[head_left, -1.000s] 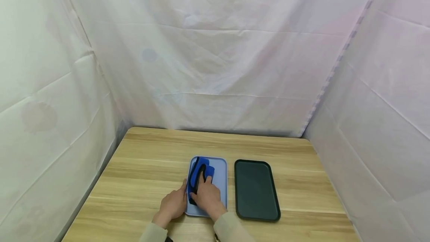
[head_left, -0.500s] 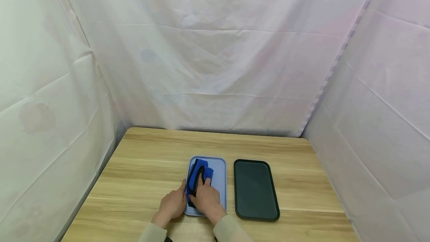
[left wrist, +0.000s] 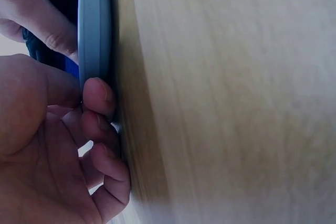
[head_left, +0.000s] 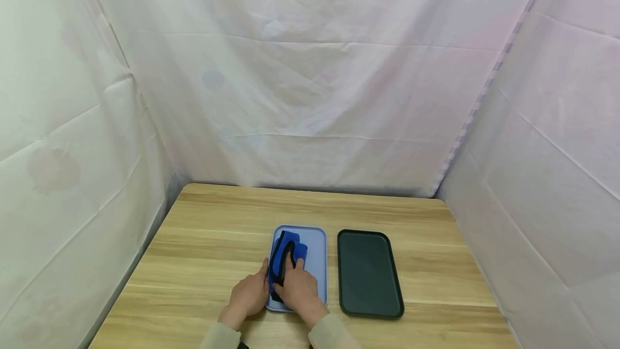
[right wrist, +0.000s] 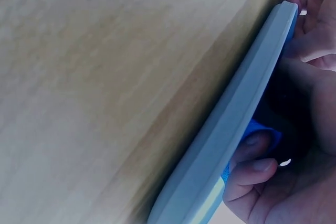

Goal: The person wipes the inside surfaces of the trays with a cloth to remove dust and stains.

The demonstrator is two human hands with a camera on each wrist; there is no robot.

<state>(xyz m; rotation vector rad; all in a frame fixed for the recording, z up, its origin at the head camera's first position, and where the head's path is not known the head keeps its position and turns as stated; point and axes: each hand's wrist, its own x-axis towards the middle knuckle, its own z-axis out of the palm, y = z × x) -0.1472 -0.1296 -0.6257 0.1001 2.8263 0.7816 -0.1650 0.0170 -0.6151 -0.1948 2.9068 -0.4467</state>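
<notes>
A folded blue fabric piece with black edging (head_left: 289, 238) lies along the left side of a light blue tray (head_left: 317, 257); its exact kind cannot be made out. My left hand (head_left: 250, 295) holds the tray's left rim. In the left wrist view, its fingers (left wrist: 107, 163) curl beside the tray's outer wall (left wrist: 94, 30), with the thumb at the rim. My right hand (head_left: 300, 287) is over the near part of the fabric and hides some of it. The right wrist view shows bent fingers (right wrist: 252, 177) around blue material (right wrist: 270, 132), inside the tray wall (right wrist: 220, 114).
A dark green tray (head_left: 369, 273) lies flat just right of the light blue one, a narrow gap between them. Both rest on a wood-grain table (head_left: 218, 241). Pale cloth walls (head_left: 310, 96) enclose the back and sides.
The blue fabric piece has shifted slightly towards me on the tray, with my right hand on it. My left hand has stayed at the tray's left rim.
</notes>
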